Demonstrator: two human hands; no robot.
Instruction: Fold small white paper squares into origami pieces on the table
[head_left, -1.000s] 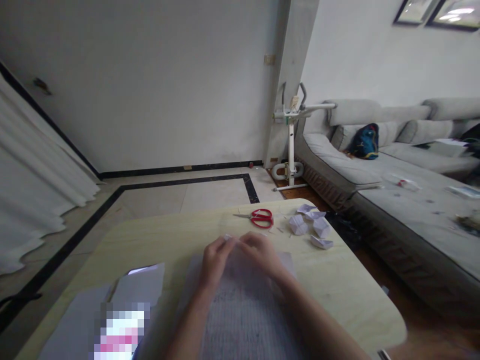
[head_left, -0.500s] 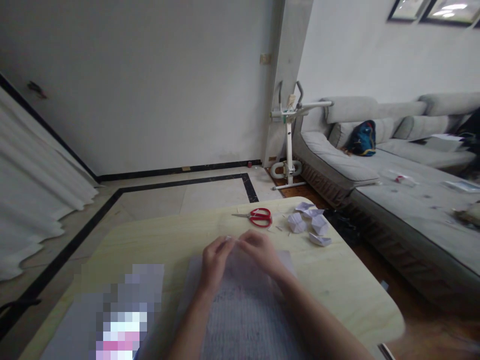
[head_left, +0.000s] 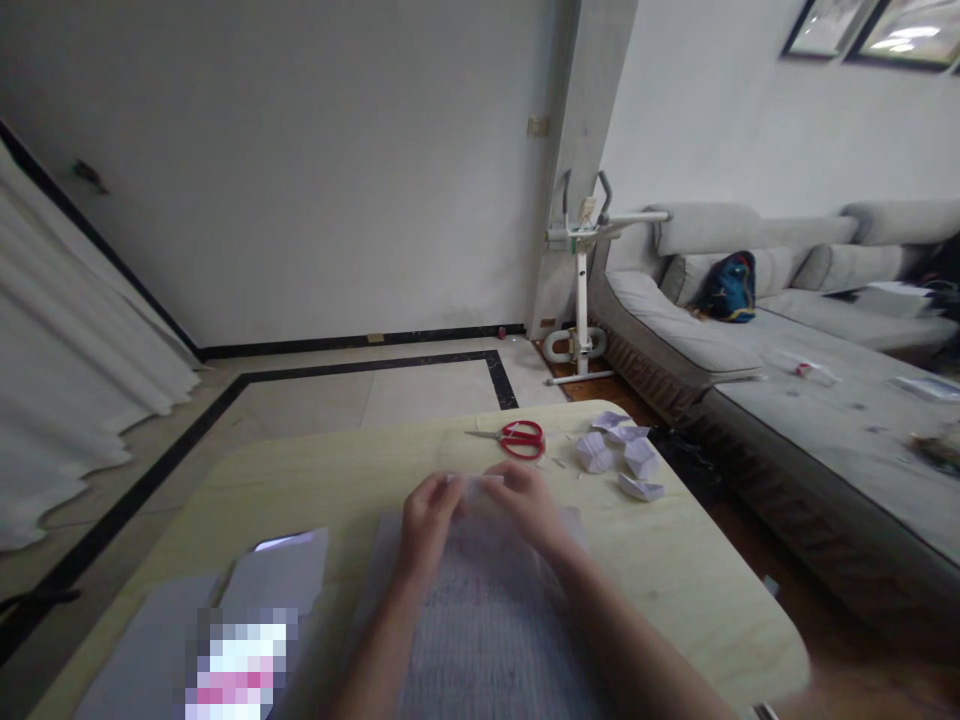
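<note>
Between my two hands is a small piece of white paper (head_left: pixel 478 487), pinched at both ends above the table. My left hand (head_left: pixel 431 520) closes its thumb and fingers on the left end. On the right end, my right hand (head_left: pixel 526 505) does the same. Beneath my hands and forearms lies a large sheet covered with lines of writing (head_left: pixel 495 630). Just beyond my right hand, red-handled scissors (head_left: pixel 519 438) rest with blades pointing left. Several folded white paper pieces (head_left: pixel 596 453) sit to the right of the scissors, with tiny paper scraps nearby.
The pale wooden table (head_left: pixel 697 600) has a rounded right corner. On its left side are white sheets (head_left: pixel 281 580) and a pixelated bright object (head_left: pixel 244 665). A grey sofa (head_left: pixel 840 410) stands to the right, and a white exercise machine (head_left: pixel 581 290) behind the table.
My hands have drawn slightly apart, and more of the white paper shows between them. The view has tilted a little, with the scissors and folded pieces staying in place.
</note>
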